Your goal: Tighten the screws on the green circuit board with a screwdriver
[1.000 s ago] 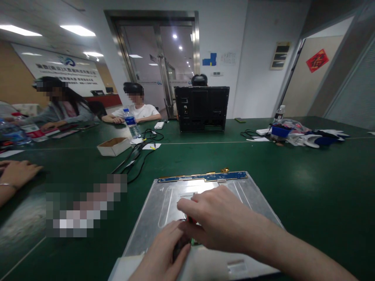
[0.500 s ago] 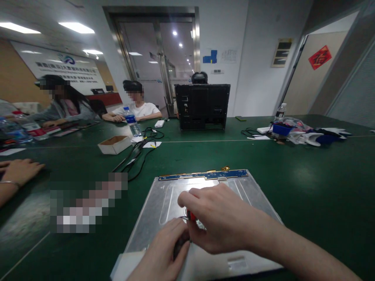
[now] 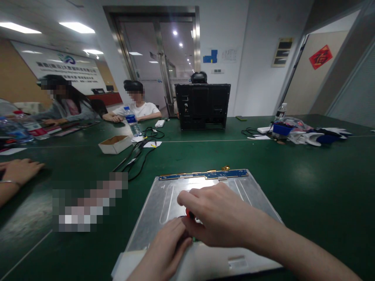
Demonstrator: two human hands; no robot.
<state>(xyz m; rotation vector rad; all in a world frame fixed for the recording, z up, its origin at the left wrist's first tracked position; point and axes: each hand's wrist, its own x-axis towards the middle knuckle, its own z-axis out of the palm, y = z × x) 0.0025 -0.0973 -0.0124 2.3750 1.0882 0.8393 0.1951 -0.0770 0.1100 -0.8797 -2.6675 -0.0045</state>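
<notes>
A flat silvery metal panel [image 3: 149, 210] lies before me, with a narrow blue circuit board [image 3: 202, 175] along its far edge. My right hand [image 3: 216, 214] is closed above the middle of the panel, gripping a small red object [image 3: 188, 213] whose lower end is hidden. Close beside it, my left hand [image 3: 168, 246] rests on the panel with fingers curled; what they hold, if anything, is hidden. A bit of green shows between the hands.
Beyond the panel stands a black monitor-like unit [image 3: 202, 107]. A white open box [image 3: 115, 144], black cables [image 3: 140, 156] and a water bottle [image 3: 132, 121] are to the left. Another person's hand [image 3: 22, 173] rests at the far left. Gloves [image 3: 313, 137] lie back right.
My right hand has shifted and turned slightly over the panel, and less of the red object shows. My left hand's fingers have closed up a little.
</notes>
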